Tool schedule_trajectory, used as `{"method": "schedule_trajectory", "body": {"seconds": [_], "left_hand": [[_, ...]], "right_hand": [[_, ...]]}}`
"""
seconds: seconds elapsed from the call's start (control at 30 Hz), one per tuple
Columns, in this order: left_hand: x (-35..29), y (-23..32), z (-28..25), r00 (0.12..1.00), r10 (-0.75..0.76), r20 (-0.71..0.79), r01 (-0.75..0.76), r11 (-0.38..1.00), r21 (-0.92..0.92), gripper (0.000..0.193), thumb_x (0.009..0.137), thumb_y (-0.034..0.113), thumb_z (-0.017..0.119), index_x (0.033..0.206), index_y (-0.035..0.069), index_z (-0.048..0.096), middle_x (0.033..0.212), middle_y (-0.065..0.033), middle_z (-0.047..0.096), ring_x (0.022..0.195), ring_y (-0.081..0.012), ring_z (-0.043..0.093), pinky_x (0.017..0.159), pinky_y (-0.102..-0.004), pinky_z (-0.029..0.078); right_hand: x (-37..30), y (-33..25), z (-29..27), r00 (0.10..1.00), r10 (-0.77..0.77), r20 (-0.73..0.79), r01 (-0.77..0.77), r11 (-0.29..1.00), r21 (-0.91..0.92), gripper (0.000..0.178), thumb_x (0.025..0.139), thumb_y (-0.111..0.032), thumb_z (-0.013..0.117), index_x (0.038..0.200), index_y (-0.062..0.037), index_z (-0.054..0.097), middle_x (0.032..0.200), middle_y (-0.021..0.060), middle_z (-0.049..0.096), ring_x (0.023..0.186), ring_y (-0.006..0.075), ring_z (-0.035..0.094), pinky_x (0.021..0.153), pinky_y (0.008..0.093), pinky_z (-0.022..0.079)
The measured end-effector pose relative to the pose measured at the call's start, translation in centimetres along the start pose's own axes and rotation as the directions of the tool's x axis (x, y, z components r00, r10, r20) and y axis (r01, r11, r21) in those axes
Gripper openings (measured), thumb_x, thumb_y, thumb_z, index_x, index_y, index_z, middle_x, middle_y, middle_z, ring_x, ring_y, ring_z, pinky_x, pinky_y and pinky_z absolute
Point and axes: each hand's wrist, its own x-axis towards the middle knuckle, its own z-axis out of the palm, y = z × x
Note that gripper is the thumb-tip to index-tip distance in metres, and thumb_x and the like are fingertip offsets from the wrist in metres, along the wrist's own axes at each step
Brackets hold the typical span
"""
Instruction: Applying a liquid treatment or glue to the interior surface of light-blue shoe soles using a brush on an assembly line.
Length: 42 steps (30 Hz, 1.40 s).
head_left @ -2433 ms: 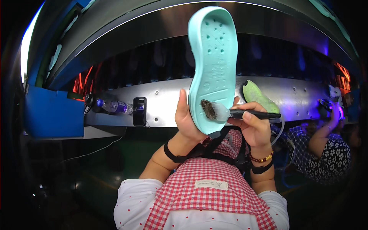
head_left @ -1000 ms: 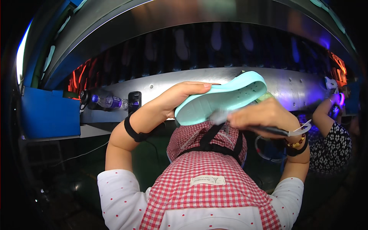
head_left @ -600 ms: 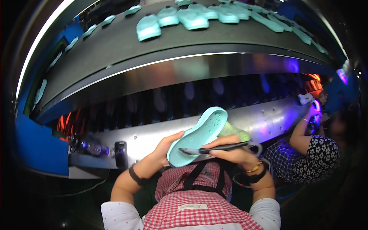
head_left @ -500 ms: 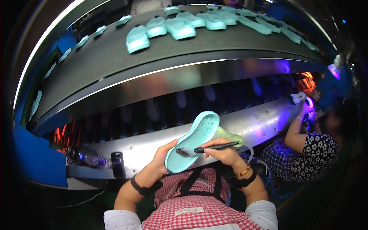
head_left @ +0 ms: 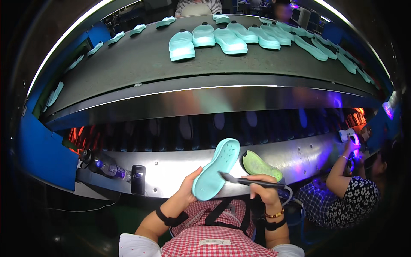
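Holding | left grip (head_left: 186, 187) — clamped on turquoise sole (head_left: 209, 179) | right grip (head_left: 267, 193) — clamped on black-handled brush (head_left: 245, 181)

Left forearm (head_left: 150, 223) slants up and inward; left hand (head_left: 186, 189) gripping, thumb (head_left: 195, 173) pointing up and right, other fingers mostly hidden. Right forearm (head_left: 277, 237) near upright; right hand (head_left: 267, 193) in pen-like grip, fingers (head_left: 260, 177) pointing left. Hands near each other, not touching.

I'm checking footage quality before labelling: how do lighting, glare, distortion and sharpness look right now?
Head view: the front edge of the conveyor bows with fisheye distortion, and the corners go black. Head view: white glare washes the steel ledge beside the phone, with purple light farther right. Head view: the turquoise sole and brush look fairly sharp.
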Motion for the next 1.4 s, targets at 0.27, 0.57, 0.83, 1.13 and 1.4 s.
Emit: {"method": "schedule_trajectory", "body": {"seconds": [0.27,0.57,0.83,1.13,1.4], "left_hand": [[-5.0,1.0,-1.7,0.983,0.18,-0.038,-0.183,0.97,-0.162,0.052,0.087,0.031,0.039,0.128,0.001,0.03,0.123,-0.0188,0.043,0.107,-0.0325,0.049,0.088,-0.0526,0.04],[-11.5,4.1,-0.9,0.873,0.417,0.252,-0.471,0.856,0.215,0.068,0.079,0.028,0.054,0.132,-0.001,0.023,0.125,-0.0159,0.041,0.107,-0.0242,0.048,0.091,-0.0352,0.04],[-19.8,22.4,2.7,0.386,0.705,0.595,-0.862,0.505,-0.038,0.056,0.088,0.039,0.032,0.124,-0.005,0.034,0.123,-0.0202,0.042,0.111,-0.0333,0.044,0.093,-0.0471,0.035],[-16.1,36.3,5.3,0.058,0.997,0.056,-0.954,0.039,0.298,0.073,0.083,0.048,0.039,0.135,0.006,0.01,0.137,-0.0198,0.019,0.12,-0.0356,0.033,0.094,-0.0475,0.035],[-1.5,23.8,13.5,0.427,0.617,0.661,-0.043,-0.716,0.697,0.064,0.08,0.042,0.051,0.128,0.005,0.033,0.135,-0.0196,0.027,0.12,-0.0346,0.033,0.098,-0.0377,0.029]], "right_hand": [[-0.4,4.4,-2.5,0.87,0.207,-0.447,-0.007,0.913,0.408,0.023,0.084,-0.006,0.047,0.104,0.0033,0.051,0.091,0.0129,0.059,0.048,0.0083,0.045,0.044,0.0188,0.037],[-0.7,5.1,-2.0,0.824,0.261,-0.502,-0.032,0.907,0.42,0.03,0.087,-0.014,0.046,0.115,-0.0019,0.044,0.077,0.0023,0.055,0.047,0.0045,0.044,0.041,0.0162,0.038],[0.5,5.2,-2.1,0.842,0.278,-0.462,-0.116,0.93,0.348,0.03,0.086,-0.013,0.047,0.112,0.0014,0.045,0.088,0.0065,0.058,0.046,0.005,0.042,0.038,0.0163,0.031],[0.2,4.3,-1.2,0.929,0.196,-0.315,-0.081,0.936,0.343,0.027,0.085,-0.01,0.048,0.111,0.0002,0.047,0.096,0.0101,0.058,0.057,0.0077,0.05,0.044,0.0159,0.038],[0.7,3.8,0.6,0.951,0.134,-0.278,-0.026,0.933,0.359,0.032,0.077,0.001,0.057,0.108,0.0067,0.051,0.109,0.0162,0.054,0.08,0.0148,0.058,0.068,0.0217,0.048]]}}
